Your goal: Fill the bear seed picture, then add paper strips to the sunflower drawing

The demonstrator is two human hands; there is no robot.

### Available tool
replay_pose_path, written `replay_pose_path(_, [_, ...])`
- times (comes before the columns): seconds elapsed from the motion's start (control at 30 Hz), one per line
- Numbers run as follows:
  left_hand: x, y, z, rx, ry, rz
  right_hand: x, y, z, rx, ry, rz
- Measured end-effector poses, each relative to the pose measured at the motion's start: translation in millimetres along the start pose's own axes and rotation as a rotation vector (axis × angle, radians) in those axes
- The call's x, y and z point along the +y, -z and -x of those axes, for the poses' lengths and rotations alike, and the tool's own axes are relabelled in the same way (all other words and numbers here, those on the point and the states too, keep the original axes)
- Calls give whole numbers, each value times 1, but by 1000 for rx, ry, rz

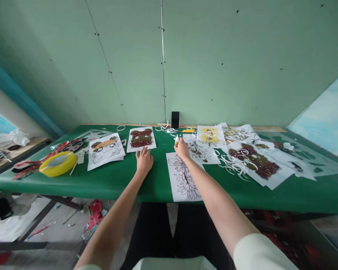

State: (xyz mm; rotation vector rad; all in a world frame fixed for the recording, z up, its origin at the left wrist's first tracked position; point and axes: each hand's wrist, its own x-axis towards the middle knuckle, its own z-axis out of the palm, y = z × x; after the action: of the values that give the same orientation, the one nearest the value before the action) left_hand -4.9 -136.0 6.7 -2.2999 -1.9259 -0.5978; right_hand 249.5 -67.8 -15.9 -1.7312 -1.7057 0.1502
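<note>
My right hand [183, 148] is closed around a small glue bottle [177, 140] with a white nozzle, held upright above the table. Below that forearm lies a white sheet with a flower line drawing [180, 180], partly covered by my arm. My left hand [144, 160] rests with fingers spread at the lower edge of a sheet bearing a dark red and green bear picture [141, 139]. Another flower drawing [198, 149] lies just right of my right hand, partly under a sheet with yellow flowers [211, 135].
A phone [175, 120] leans on the wall behind a white cable. At left are a yellow tape roll [70, 165] and a half-coloured drawing [107, 150]. White paper strips [236, 167] and stacked pictures [260, 163] cover the right side of the green table [101, 183].
</note>
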Motion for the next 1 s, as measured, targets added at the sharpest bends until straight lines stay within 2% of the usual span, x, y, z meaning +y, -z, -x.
replay_pose_path(0.17, [23, -1, 16, -114, -378, 147, 1, -1, -1, -6, -16, 23])
replay_pose_path(0.3, [28, -3, 21, -221, -544, 200, 2, -2, -1, 4, -12, 21])
replay_pose_path(0.4, [25, -7, 18, -251, -556, 196, 2, -2, 0, 13, -22, 17])
replay_pose_path(0.63, [24, -17, 13, -201, -551, 194, 3, 1, -1, -24, -106, -30])
replay_pose_path(0.8, [24, -19, 13, -174, -545, 202, 7, -1, -7, -54, -108, -90])
replay_pose_path(1.0, [24, -18, 14, -151, -501, 204, 11, -3, -15, -27, -140, -104])
